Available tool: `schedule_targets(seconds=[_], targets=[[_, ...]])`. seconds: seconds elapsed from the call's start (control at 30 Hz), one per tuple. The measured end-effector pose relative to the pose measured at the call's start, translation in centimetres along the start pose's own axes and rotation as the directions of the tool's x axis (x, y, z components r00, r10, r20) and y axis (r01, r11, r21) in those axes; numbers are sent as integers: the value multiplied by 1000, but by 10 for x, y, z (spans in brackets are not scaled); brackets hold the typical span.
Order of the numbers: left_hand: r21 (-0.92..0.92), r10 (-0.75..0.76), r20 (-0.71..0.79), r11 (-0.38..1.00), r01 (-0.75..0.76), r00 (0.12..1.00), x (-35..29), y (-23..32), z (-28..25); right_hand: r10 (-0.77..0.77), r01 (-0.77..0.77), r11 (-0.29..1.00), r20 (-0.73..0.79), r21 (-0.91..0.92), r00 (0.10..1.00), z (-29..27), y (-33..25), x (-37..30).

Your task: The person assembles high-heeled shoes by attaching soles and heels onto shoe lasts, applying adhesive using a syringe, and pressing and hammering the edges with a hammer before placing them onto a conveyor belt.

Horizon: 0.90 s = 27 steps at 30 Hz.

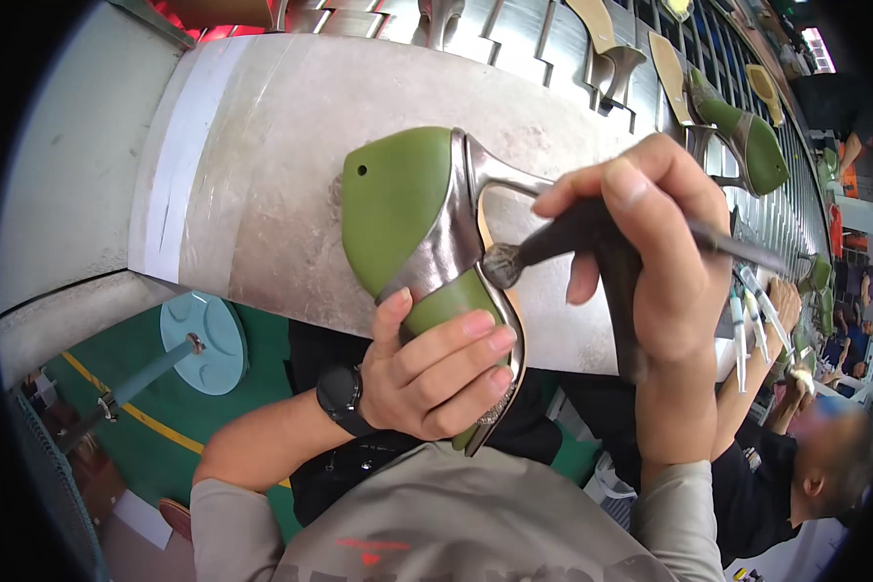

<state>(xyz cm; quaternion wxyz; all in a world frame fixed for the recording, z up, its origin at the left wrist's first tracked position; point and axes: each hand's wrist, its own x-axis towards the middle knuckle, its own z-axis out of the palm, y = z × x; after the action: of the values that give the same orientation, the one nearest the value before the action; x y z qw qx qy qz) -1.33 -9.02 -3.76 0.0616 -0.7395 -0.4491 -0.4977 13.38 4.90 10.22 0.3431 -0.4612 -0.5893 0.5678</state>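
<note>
Shoe (436,262) on a smooth, matte green last (396,199), small round hole near one end; held at a tilt by the near edge of the worktable (281,184). Upper is glossy, pewter-toned, wrapped in a broad diagonal band; slim flared heel; tan sole edge; grainy glitter patch toward the toe.

Left hand (441,373): fingers curled snugly over the green forefoot, gripping it; dark round watch (339,388) at the wrist.

Right hand (664,252): closed around a dark hammer (563,238), thumb uppermost, slim handle running out to the right. Blunt, scuffed round face at the sole edge; contact cannot be told.

Worktable surface pale, scuffed, blotchy. Beyond, slatted metal conveyor (514,44) bearing more shoe parts.
</note>
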Motion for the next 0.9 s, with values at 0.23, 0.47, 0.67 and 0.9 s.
schedule_targets(seconds=[0.23, 0.47, 0.67, 0.9], targets=[[-13, 30, -12, 999, -30, 999, 0, 0, 5, -56, 114, 972, -269, 207, 962, 8, 32, -10], [37, 136, 111, 989, -141, 984, 6, -2, 0, -56, 55, 998, 22, 16, 998, -7, -3, 20], [37, 124, 79, 991, -127, 989, 7, -2, 4, -183, 172, 980, -106, -105, 977, -29, -3, -66], [-32, 95, 19, 995, -94, 995, 6, 5, 13, -319, 375, 892, -238, 250, 917, -8, 32, -133]])
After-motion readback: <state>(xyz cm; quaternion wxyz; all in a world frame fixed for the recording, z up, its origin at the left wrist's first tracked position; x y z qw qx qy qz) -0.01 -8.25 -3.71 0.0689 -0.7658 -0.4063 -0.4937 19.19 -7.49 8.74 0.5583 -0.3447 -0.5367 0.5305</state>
